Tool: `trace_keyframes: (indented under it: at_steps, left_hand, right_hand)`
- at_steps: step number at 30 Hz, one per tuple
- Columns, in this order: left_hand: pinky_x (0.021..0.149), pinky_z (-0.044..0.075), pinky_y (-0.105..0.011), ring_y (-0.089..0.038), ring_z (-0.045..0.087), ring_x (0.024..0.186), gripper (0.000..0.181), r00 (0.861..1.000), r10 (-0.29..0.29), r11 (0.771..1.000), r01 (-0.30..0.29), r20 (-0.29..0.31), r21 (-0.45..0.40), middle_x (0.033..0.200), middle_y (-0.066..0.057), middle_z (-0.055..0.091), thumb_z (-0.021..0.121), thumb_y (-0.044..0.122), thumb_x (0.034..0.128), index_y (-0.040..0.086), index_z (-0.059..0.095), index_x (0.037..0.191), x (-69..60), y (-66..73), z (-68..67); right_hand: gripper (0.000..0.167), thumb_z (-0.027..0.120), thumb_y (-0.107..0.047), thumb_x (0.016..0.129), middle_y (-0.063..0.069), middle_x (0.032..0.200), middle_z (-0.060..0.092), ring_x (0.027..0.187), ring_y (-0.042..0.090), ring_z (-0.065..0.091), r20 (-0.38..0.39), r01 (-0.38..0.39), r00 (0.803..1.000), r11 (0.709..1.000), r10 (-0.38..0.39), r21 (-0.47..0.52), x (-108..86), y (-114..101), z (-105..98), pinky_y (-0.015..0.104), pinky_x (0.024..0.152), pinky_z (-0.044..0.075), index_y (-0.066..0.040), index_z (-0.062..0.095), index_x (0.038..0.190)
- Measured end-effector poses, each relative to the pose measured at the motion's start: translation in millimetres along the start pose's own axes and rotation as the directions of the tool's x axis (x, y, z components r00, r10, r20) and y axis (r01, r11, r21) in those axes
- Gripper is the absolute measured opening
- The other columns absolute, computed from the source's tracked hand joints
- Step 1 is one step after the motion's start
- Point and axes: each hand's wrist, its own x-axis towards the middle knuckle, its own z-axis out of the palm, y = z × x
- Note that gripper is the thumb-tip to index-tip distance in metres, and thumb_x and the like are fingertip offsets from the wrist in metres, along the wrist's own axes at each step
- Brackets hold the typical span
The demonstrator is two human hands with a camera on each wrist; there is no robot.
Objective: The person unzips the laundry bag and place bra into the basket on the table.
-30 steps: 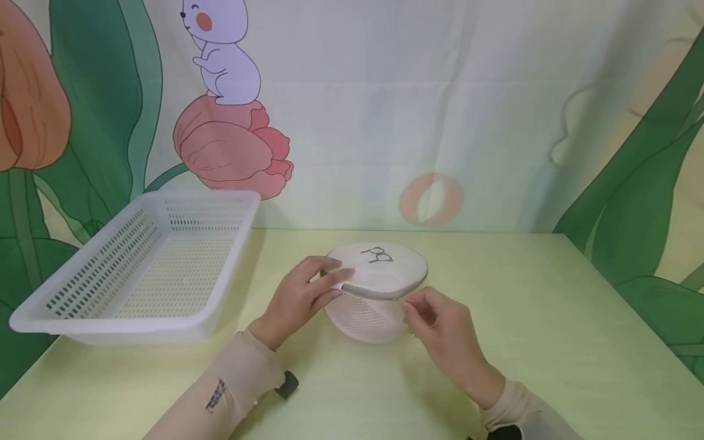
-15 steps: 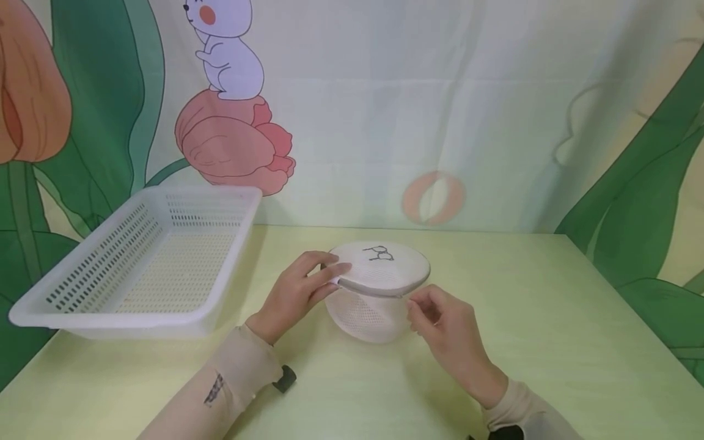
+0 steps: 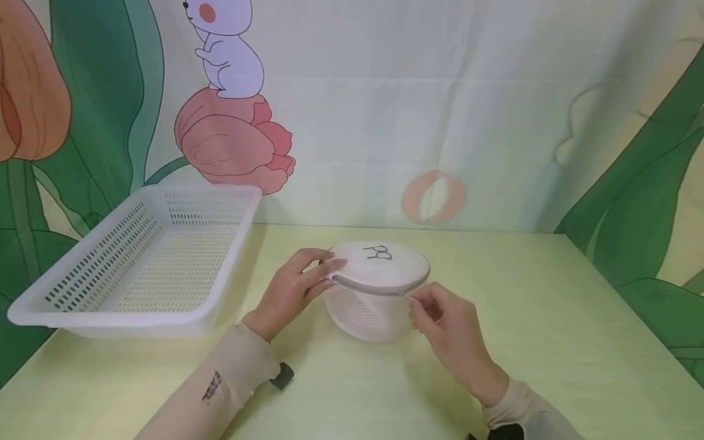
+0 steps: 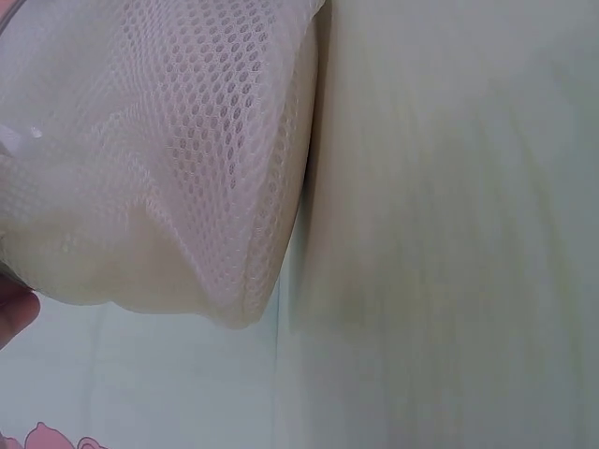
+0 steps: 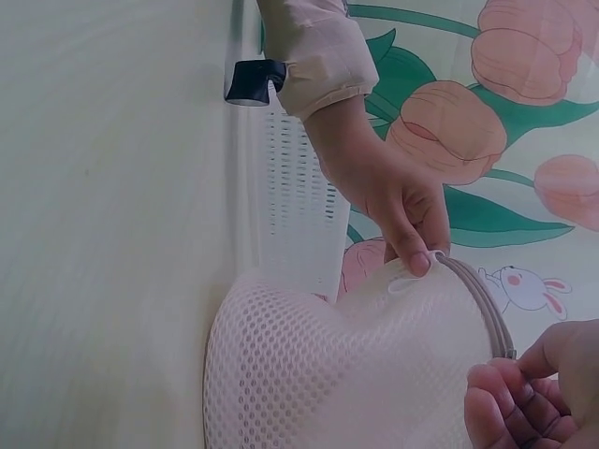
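A white mesh laundry bag [image 3: 354, 315] stands upright at the middle of the table, with a bra outline drawn on its round lid [image 3: 404, 263]. A grey zipper [image 3: 368, 287] runs along the lid's edge. My left hand [image 3: 286, 290] pinches the rim at the left, thumb below and fingers over the lid. At the front right of the rim, my right hand [image 3: 453, 336] has thumb and forefinger pinched at the zipper's end; in the right wrist view the small zipper pull [image 5: 511, 354] meets those fingertips. The left wrist view shows the mesh side [image 4: 215, 112] close up.
A white perforated plastic basket [image 3: 214, 305] stands on the left of the pale green table [image 3: 550, 318]. Behind the table hangs a cloth [image 3: 352, 122] printed with tulips and a white rabbit. A black strap piece [image 3: 283, 376] sits at my left cuff.
My left fingers have shifted slightly left along the rim. My right hand has moved a little to the right at the zipper. The bag stays in nearly the same place.
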Motion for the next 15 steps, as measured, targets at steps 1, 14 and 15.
trace_keyframes:
  at_steps: [1,14,15]
  left_hand:
    - [0.089,0.054,-0.035,-0.025,0.06,0.108,0.037,1.0,-0.007,1.0,0.007,0.001,0.001,0.113,-0.011,0.062,0.072,0.018,0.0827,0.016,0.066,0.119,-0.2,-0.6,0.0]
    - [0.09,0.054,-0.037,-0.025,0.059,0.109,0.034,0.999,-0.041,0.999,0.041,0.013,0.008,0.115,-0.01,0.062,0.066,0.027,0.0868,0.017,0.066,0.12,-1.1,-4.7,-2.4]
    - [0.09,0.054,-0.037,-0.025,0.059,0.109,0.037,0.999,-0.045,0.999,0.045,0.016,0.008,0.115,-0.01,0.062,0.07,0.022,0.0839,0.017,0.066,0.12,-1.1,-4.8,-2.6]
  right_hand:
    - [0.01,0.065,0.004,0.084,0.0,0.068,0.066,0.059,-0.002,0.056,-0.001,-0.003,1.0,1.0,0.003,-0.003,0.1,-0.1,-0.3,0.019,0.051,0.052,-0.006,0.064,0.082]
    - [0.008,0.065,0.003,0.085,0.0,0.067,0.064,0.058,-0.002,0.054,-0.001,-0.01,1.0,0.999,0.01,-0.044,1.4,-0.1,-1.3,0.02,0.051,0.051,-0.004,0.063,0.082]
    - [0.007,0.065,0.003,0.085,0.0,0.067,0.064,0.058,-0.002,0.054,0.0,-0.01,1.0,0.999,0.01,-0.04,1.3,-0.4,-1.0,0.02,0.051,0.051,-0.003,0.063,0.082]
